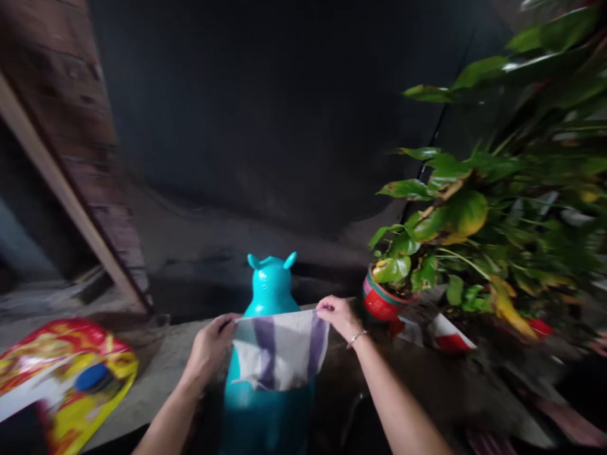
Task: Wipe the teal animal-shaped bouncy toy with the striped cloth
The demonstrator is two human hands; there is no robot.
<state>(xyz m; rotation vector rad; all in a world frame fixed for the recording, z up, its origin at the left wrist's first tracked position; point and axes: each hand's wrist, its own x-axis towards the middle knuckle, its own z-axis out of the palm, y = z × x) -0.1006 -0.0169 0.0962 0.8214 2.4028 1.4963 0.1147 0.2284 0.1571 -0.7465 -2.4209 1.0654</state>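
Both hands are pinching the top edge of a white cloth with purple stripes [281,349], stretched out flat between them. Left hand [210,346] has the left corner, right hand [337,314] has the right corner, fingers [324,308] closed on the fabric. The cloth hangs right in front of a teal animal-shaped toy [270,287]. Red and yellow bag [66,366] off to the left has printing, but it's too blurry to read. Potted plant [474,208] on the right.

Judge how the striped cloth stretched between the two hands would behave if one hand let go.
The striped cloth is probably floppy: its lower edge sags and wrinkles below the left hand and right hand. It looks thin, so likely light. Released on one side, it would probably swing down limp.
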